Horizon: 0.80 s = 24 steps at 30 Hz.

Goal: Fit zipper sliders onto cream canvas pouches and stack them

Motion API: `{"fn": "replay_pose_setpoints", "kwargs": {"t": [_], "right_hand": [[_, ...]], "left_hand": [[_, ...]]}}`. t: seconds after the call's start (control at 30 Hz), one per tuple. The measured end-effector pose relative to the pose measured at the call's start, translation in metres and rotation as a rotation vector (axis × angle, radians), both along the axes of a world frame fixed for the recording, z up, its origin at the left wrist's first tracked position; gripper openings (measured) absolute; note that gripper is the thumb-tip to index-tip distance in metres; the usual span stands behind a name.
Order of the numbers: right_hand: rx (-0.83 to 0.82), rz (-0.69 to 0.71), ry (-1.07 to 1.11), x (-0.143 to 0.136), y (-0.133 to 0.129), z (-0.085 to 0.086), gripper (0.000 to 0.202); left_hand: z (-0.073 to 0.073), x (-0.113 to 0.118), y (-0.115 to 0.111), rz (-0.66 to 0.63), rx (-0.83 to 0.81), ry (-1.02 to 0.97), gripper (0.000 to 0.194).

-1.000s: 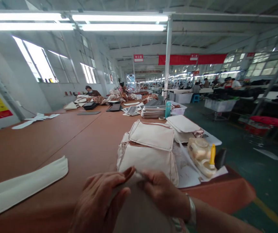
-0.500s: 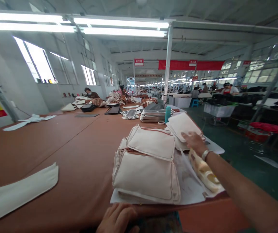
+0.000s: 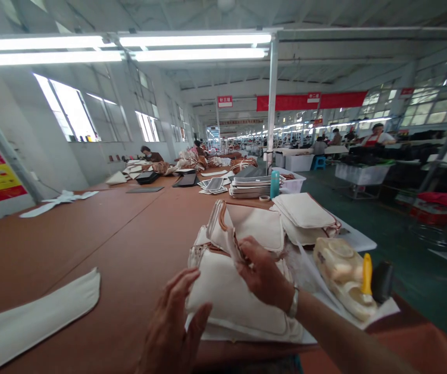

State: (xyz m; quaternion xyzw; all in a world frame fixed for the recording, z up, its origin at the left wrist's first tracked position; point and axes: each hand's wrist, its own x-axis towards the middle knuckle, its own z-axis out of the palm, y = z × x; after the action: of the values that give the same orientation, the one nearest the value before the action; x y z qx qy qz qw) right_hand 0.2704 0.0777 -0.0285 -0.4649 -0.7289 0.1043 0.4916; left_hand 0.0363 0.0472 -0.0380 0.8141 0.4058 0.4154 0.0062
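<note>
My right hand (image 3: 264, 272) is closed on the near edge of a cream panel (image 3: 230, 234) with brown edging, at the upper pile. The held edge is tipped up, and my fingers hide part of it. Below my wrist lies the front pile of cream panels (image 3: 227, 296), partly covered by that hand. My left hand (image 3: 176, 317) hovers at this pile's left side, fingers spread and thumb apart, holding nothing. Further right sits another stack of cream panels (image 3: 303, 210) with brown edges.
Right of the piles stands a cloudy plastic container (image 3: 334, 259) with a yellow-handled tool (image 3: 367, 275). A teal bottle (image 3: 274, 184) and a tape roll (image 3: 264, 198) stand behind. A long pale piece (image 3: 40, 317) lies left on the brown table (image 3: 122, 249). People work farther off.
My right hand has come left from the right-hand stack to the upper pile and gripped a panel there. My left hand has risen from the table's front edge and spread its fingers.
</note>
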Motion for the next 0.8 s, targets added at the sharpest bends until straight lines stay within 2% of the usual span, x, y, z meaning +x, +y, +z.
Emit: {"fn": "replay_pose_setpoints", "kwargs": {"t": [0.07, 0.13, 0.2, 0.27, 0.43, 0.5, 0.53, 0.57, 0.6, 0.63, 0.73, 0.8], "right_hand": [[0.052, 0.168, -0.001, -0.024, -0.029, 0.004, 0.018], [0.093, 0.348, 0.003, -0.038, -0.053, 0.007, 0.019], [0.107, 0.453, 0.028, -0.046, -0.068, 0.008, 0.017], [0.078, 0.465, 0.081, -0.05, -0.077, 0.007, 0.014], [-0.003, 0.443, 0.114, -0.056, -0.085, 0.006, 0.005], [-0.045, 0.325, 0.036, -0.049, -0.072, 0.006, 0.016], [-0.072, 0.218, -0.005, -0.043, -0.06, 0.006, 0.026], [-0.102, 0.032, -0.059, -0.035, -0.044, 0.006, 0.035], [-0.125, -0.106, -0.076, -0.027, -0.026, 0.004, 0.038], [-0.141, -0.179, -0.088, -0.018, -0.007, 0.002, 0.034], [-0.232, -0.291, -0.167, 0.003, 0.043, -0.011, 0.027], [-0.309, -0.312, -0.217, 0.011, 0.062, -0.022, 0.03]], "left_hand": [[0.025, -0.004, 0.01, 0.027, 0.107, 0.012, 0.053], [0.045, -0.008, 0.016, -0.07, 0.179, 0.1, 0.051], [0.054, -0.01, 0.016, -0.214, 0.165, 0.191, 0.039], [0.054, -0.012, 0.012, -0.28, 0.1, 0.202, 0.027], [0.036, -0.02, 0.003, -0.188, -0.001, -0.013, 0.011], [0.035, -0.022, 0.001, -0.17, -0.034, -0.082, 0.006], [0.037, -0.023, -0.001, -0.163, -0.057, -0.109, 0.004], [0.04, -0.023, -0.002, -0.16, -0.088, -0.138, 0.003], [0.043, -0.024, -0.002, -0.163, -0.124, -0.168, 0.003], [0.047, -0.024, -0.003, -0.171, -0.166, -0.197, 0.005], [0.06, -0.034, -0.005, -0.165, -0.274, -0.295, 0.011], [0.068, -0.052, -0.007, -0.042, -0.251, -0.386, 0.016]]}}
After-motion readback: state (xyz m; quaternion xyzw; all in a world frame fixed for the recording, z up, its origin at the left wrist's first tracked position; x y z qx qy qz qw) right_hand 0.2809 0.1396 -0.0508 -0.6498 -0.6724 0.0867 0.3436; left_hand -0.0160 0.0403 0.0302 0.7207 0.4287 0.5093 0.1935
